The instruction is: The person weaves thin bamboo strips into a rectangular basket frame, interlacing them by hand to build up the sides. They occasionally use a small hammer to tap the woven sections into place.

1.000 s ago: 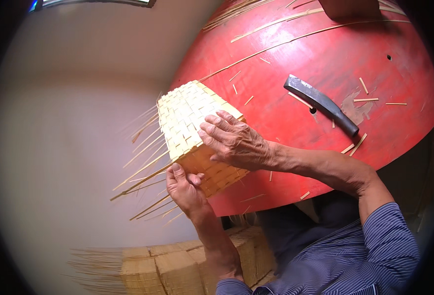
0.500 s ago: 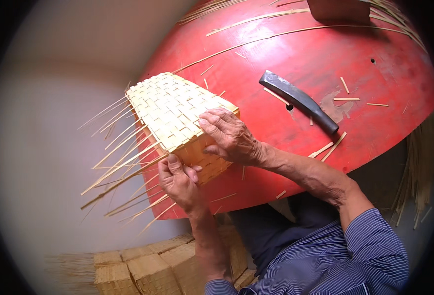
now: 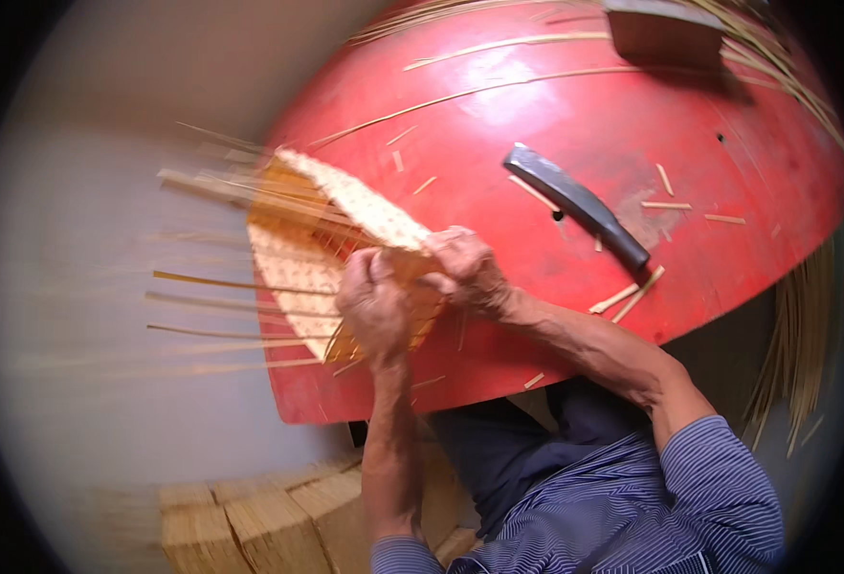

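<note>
A pale woven basket [image 3: 288, 273] of flat strips, blurred by motion, is tilted over the left end of the red table. Its opening faces left, and I see into its darker orange inside. Loose strip ends [image 3: 221, 282] stick out leftward from its rim. My left hand [image 3: 376, 297] is closed on the near rim, its thumb up. On the basket's right corner, my right hand [image 3: 468, 271] grips with bent fingers. What lies under the left fingers is partly hidden. A dark, curved metal tool [image 3: 580, 203] lies on the table to the right.
Short strip offcuts [image 3: 666, 206] lie scattered across the red table [image 3: 499, 316]. Long strips [image 3: 499, 91] run along its far side, beside a dark block-like object [image 3: 666, 38]. Several woven blocks or baskets [image 3: 269, 526] stand below left. More strips [image 3: 793, 335] hang at the right.
The basket has turned from showing its woven side to showing its opening and inside. My left hand has moved up and right along the rim; the right hand has shifted slightly.
</note>
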Available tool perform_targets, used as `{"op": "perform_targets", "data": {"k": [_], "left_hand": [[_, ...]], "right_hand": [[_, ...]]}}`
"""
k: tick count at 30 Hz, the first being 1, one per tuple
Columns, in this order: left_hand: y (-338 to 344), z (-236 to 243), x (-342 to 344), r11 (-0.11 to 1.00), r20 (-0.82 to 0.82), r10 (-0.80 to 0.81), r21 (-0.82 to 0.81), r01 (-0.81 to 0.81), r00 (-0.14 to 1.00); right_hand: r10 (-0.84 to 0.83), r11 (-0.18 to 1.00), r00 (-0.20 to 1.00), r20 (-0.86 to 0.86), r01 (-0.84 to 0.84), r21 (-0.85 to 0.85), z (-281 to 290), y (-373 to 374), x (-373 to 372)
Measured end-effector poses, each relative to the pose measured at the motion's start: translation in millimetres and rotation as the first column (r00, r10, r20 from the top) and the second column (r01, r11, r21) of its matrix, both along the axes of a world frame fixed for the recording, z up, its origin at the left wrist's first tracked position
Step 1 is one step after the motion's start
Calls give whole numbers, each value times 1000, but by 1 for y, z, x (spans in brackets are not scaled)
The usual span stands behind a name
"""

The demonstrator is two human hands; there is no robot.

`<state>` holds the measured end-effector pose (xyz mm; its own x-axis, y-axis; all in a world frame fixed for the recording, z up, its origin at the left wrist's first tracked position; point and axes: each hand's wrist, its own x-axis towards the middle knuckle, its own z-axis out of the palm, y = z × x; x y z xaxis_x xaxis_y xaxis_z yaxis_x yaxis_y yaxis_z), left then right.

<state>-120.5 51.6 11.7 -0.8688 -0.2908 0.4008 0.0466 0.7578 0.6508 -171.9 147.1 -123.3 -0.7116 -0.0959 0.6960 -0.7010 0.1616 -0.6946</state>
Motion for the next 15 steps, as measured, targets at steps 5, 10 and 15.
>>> {"op": "perform_targets", "data": {"k": [5,10,15], "left_hand": [[6,9,1,940,-115,-66,-340,23,991],[20,4,38,952,-219,15,-295,-81,976],[23,15,105,968,-351,-61,-249,-30,935]], "right_hand": [[49,999,994,101,-51,17,7,8,2],[-14,994,992,124,0,109,32,24,1],[11,981,969,247,-59,186,50,44,-10]]}}
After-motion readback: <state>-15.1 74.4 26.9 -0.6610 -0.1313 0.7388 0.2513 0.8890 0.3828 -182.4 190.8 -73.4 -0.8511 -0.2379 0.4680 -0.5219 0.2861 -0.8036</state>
